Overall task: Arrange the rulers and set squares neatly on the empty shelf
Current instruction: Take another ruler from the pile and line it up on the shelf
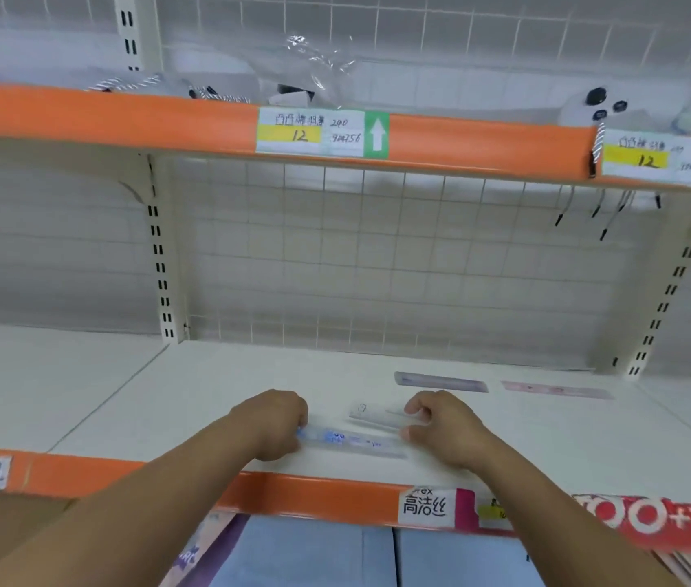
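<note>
Near the shelf's (191,387) front edge, our left hand (271,423) and right hand (443,432) pinch opposite ends of a blue-printed ruler (350,441). A clear ruler (377,416) lies just behind it.

White shelf (166,396): four rulers, all lying flat, lengthwise along it.
Blue-printed clear ruler (348,440): nearest the front edge.
Plain clear ruler (377,416): just behind it (shorter, faint).
Grey-violet ruler (441,382): further back.
Pink ruler (555,390): to its right, apart.
</note>
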The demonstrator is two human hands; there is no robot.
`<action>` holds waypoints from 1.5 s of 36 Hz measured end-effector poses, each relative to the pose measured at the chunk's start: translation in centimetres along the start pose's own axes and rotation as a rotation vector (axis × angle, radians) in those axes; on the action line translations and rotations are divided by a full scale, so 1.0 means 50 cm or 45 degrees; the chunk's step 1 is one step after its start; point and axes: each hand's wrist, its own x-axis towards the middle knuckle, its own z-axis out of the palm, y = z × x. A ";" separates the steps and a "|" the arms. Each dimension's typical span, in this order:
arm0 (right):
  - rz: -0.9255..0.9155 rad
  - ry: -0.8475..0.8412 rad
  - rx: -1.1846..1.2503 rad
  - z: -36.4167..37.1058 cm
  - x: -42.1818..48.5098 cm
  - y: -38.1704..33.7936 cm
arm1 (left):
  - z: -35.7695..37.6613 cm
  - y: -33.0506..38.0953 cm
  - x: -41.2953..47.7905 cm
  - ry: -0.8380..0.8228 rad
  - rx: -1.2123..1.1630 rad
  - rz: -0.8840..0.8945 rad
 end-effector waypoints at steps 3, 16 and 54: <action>0.043 0.001 -0.049 0.004 -0.002 0.006 | 0.012 -0.004 0.009 -0.037 -0.016 0.016; 0.160 -0.009 -0.139 -0.025 0.006 0.105 | 0.032 0.035 0.063 -0.029 -0.066 0.083; 0.130 -0.117 -0.155 -0.046 0.013 0.168 | 0.044 0.016 0.061 -0.055 -0.039 -0.198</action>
